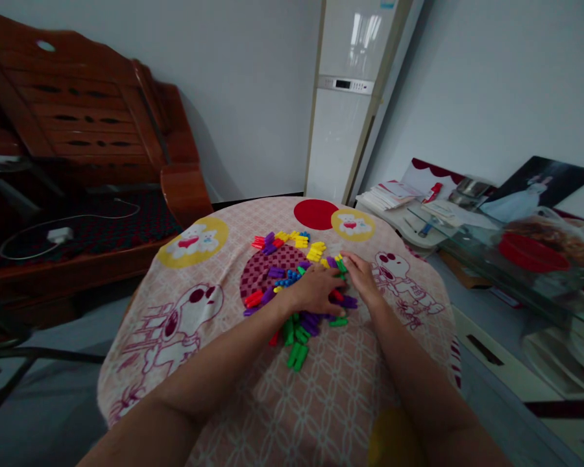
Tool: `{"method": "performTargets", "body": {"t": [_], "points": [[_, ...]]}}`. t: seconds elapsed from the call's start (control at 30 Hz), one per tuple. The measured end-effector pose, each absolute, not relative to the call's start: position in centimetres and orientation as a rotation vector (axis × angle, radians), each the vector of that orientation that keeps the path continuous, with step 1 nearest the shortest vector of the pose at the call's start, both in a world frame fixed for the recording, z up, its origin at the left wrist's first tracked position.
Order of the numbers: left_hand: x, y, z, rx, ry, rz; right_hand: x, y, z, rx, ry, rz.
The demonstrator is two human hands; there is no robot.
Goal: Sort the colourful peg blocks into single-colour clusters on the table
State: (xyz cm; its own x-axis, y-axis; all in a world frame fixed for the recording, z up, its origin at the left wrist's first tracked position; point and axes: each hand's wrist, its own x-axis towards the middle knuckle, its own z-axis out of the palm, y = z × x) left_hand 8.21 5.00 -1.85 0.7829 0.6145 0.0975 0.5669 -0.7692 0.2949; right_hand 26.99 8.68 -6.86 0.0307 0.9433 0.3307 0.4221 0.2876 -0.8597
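A heap of small coloured plastic pieces, pronged and peg-like, lies in the middle of a cloth-covered round table. They are green, purple, red, blue and yellow. Over the heap's right side, my left hand is spread palm down, its fingers apart and touching pieces; what lies under the palm is hidden. Just right of it, my right hand has its fingertips closed against a green plastic piece at the heap's edge. Beyond the hands, yellow pieces and several others form a loose curve.
A wooden bench with a white charger on it stands left. Behind the table is a tall white cabinet-like appliance. On the right, a glass-topped stand holds papers, a red bowl and a photo.
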Motion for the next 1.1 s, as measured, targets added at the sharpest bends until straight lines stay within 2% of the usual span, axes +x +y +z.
{"method": "performTargets", "body": {"t": [0.17, 0.33, 0.5, 0.63, 0.8, 0.97, 1.1], "points": [[5.9, 1.6, -2.8, 2.766, 1.306, 0.268, 25.9, 8.9, -8.0, -1.285, -1.636, 0.596], [1.0, 6.8, -3.9, 2.566, 1.622, 0.502, 23.3, 7.1, -8.6, -1.198, -1.702, 0.567], [-2.7, 11.8, -3.8, 2.361, 1.466, 0.857, 20.1, 5.2, -7.6, -1.032, -1.728, 0.736], [-4.2, 12.4, -3.4, 2.059, 1.848, 1.04, 21.2, 6.8, -6.7, -1.09, -1.644, 0.653], [-6.3, 11.6, -3.2, 1.687, 2.223, 0.724, 24.4, 11.9, -7.4, -1.373, -1.546, 0.563], [-7.0, 11.0, -3.7, 1.749, 2.126, 0.592, 22.3, 15.1, -7.3, -1.536, -1.712, 0.645], [-6.3, 11.0, -4.5, 1.891, 1.949, 0.643, 18.9, 15.2, -6.5, -1.377, -1.787, 0.842]]}}
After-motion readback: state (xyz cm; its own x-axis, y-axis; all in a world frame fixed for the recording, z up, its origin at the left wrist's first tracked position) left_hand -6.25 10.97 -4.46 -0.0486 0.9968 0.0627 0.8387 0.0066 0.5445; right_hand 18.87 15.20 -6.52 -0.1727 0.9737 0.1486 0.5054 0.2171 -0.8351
